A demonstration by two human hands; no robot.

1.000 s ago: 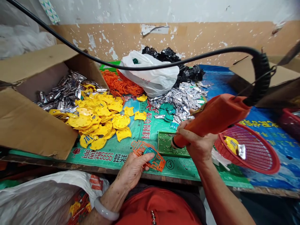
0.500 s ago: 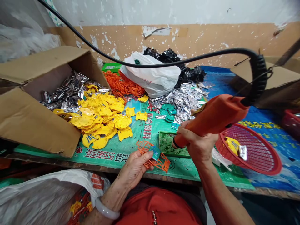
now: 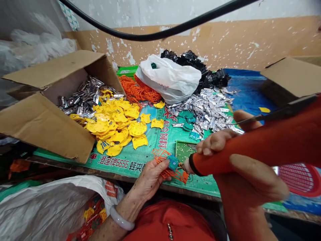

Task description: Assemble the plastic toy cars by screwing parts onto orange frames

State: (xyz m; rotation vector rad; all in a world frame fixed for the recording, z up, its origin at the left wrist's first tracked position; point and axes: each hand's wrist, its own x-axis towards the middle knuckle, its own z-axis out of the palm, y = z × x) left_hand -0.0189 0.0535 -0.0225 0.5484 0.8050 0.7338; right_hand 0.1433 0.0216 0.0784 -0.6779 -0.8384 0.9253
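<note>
Cardboard box [image 3: 47,124], silver scraps [image 3: 82,98] inside, hand [image 3: 150,179] holding orange frame [image 3: 182,175]

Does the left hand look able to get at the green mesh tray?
Probably yes: the left hand sits near the green mesh tray, with only the orange plastic frame it holds between them.

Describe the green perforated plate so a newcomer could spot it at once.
Start at the green printed mat on the bench. Right of the heap of yellow plastic pieces, just behind the tip of the orange tool in the right hand, lies a small green plate, the only green piece there with a grid of holes.
</note>
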